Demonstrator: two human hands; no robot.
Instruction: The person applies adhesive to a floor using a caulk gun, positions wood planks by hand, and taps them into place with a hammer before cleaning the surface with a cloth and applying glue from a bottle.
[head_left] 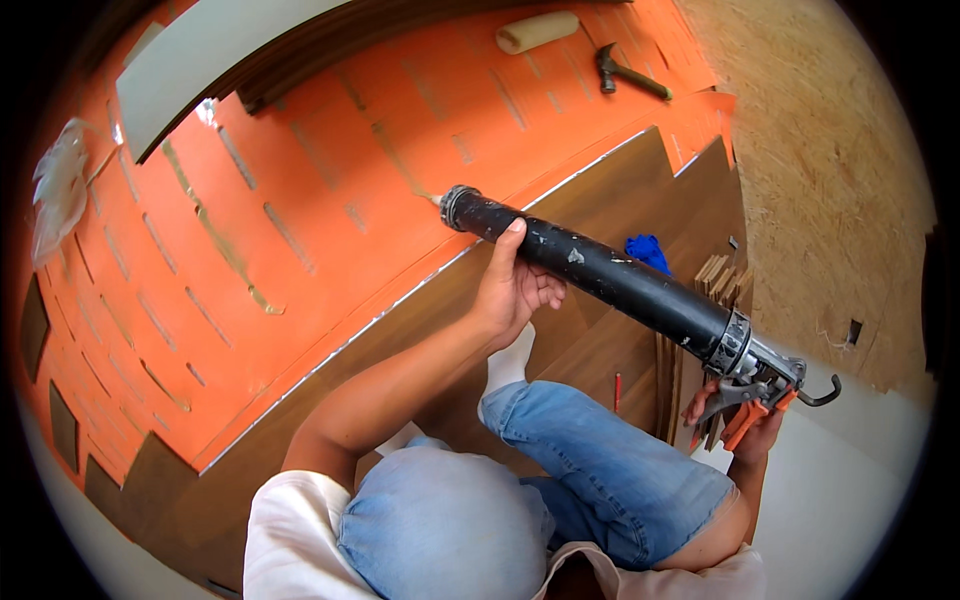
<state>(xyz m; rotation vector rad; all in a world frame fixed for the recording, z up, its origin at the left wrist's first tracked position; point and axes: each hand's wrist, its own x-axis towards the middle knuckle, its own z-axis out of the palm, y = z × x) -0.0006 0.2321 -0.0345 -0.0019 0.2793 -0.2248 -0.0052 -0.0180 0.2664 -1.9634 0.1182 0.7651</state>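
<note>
A long black caulking gun (620, 285) lies diagonally across the view, its pale nozzle over the orange underlayment (330, 240), where an olive-brown line of adhesive (215, 230) runs through slots. My left hand (518, 280) grips the barrel near its front, thumb on top and fingers curled beneath. My right hand (752, 430) is wrapped round the orange-and-silver handle and trigger at the rear end. I kneel or sit in jeans on brown wooden flooring planks (590, 200) that border the underlayment along a pale strip.
A hammer (635, 78), pale roll (535, 32) and long board (215, 55) lie at the back, crumpled plastic (62, 180) at left. Near my knee are a blue cloth (645, 250), stacked wood offcuts (720, 278) and a red pencil (617, 392). Particle board (820, 180) covers the right side.
</note>
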